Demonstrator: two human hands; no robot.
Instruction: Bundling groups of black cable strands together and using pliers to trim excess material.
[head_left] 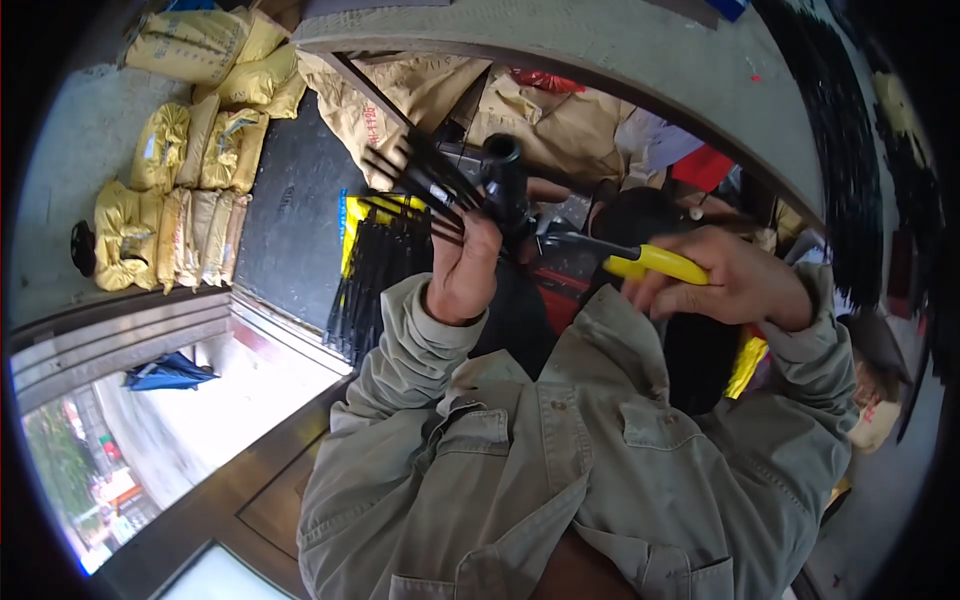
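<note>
My left hand (467,265) is closed around several thin black strips (428,187), which fan out to its upper left. Right beside its fingers stands a black cylindrical part (505,185) with a round open top; whether the hand also grips it, I cannot tell. Yellow-handled pliers (672,263) sit in my right hand (740,278), slightly blurred. Their dark metal jaws point left and reach close to the cylinder's lower side. What lies between the jaws is too small to make out.
More black strips (375,265) lie bunched left of my left forearm, over a yellow packet (352,222). Yellow wrapped packages (160,140) are stacked at the left. Brown paper bags (550,125) fill the space ahead under a frame bar (725,140). Long black strips (840,170) hang at the right.
</note>
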